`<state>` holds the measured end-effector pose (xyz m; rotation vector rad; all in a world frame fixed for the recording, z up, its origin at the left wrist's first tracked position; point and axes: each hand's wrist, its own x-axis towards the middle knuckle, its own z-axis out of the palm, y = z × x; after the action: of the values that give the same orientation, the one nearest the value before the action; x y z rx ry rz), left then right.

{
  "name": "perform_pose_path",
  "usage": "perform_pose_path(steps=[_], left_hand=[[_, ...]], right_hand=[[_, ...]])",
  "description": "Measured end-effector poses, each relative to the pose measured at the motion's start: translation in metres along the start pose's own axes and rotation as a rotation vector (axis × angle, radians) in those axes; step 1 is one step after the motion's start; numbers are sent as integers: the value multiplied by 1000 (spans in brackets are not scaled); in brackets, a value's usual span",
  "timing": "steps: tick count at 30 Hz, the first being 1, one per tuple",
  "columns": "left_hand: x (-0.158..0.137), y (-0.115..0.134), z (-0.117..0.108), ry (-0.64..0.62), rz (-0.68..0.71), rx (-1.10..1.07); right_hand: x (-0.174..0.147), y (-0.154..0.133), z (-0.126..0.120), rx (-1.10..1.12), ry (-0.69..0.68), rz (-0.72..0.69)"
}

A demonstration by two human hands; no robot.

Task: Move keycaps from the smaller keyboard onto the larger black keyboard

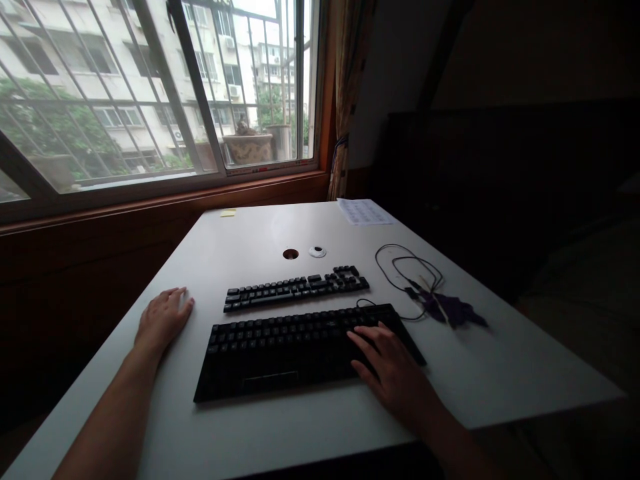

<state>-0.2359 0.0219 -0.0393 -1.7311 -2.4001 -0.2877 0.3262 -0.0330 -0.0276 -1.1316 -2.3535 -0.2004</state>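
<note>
A black keyboard (280, 363) lies on the white table in front of me, with keycaps showing in its upper rows and a bare dark area nearer to me. Over its right part is my right hand (387, 357), open, with fingers stretched out and thumb apart. Its fingertips are at the keyboard; whether they press on it I cannot tell. My left hand (161, 317) rests on the tabletop left of the keyboard, open and holding nothing. Behind the keyboard, loose black keycaps (295, 288) are laid out in rows.
On the right of the white table (173, 413) lie a coiled cable (400, 248), a dark purple cloth (453, 310) and a thin stick. Farther back are a round hole (291, 254), a white cover (317, 251), printed paper (364, 211) and a yellow note (228, 213).
</note>
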Motion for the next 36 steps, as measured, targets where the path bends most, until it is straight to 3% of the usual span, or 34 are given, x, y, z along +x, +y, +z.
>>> perform_pose_path(steps=[6,30,36], left_hand=[[0,2,-3,-2,-40,-37],[-1,-10,6,35,26,-59],[-1,-11,8,38,39,-43]], right_hand=[[1,1,0,21,23,0],[0,1,1,3,-13,2],[27,18,-15,116,39,-23]])
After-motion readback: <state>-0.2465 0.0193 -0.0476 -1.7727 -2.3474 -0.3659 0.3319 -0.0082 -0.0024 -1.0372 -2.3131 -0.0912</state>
